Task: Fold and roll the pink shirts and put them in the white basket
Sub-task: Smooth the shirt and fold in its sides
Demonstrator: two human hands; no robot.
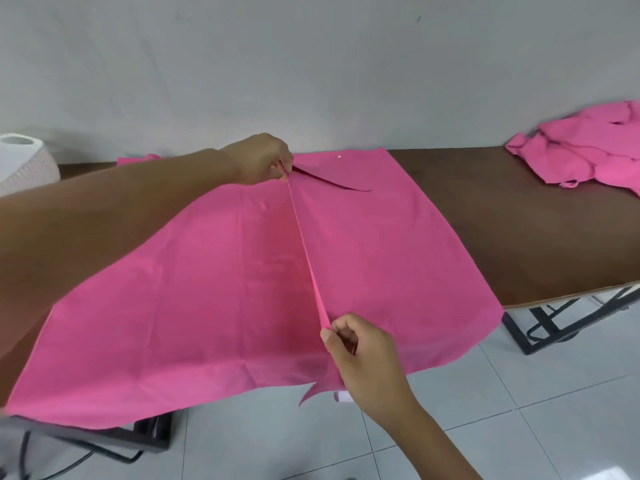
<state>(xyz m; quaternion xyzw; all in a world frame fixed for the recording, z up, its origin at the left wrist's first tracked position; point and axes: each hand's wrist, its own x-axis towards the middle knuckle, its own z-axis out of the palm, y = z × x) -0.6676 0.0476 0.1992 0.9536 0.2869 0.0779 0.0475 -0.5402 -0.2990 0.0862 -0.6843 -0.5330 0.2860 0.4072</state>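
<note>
Both hands, left (pixel 258 159) and right (pixel 360 344), pinch a taut ridge in the shirt (pixel 207 271) overhanging the table's (pixel 502 220) near edge, basket (pixel 26 162) far left, pile (pixel 588 150) right.

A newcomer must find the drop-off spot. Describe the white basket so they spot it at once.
Follow the brown table to its far left end by the grey wall. There stands the white basket, only partly in view. Alone among the pink shirts, it is white, rounded and ribbed.

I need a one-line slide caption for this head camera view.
Left hand and right hand pinch a raised fold along a pink shirt spread on the brown table.
</note>
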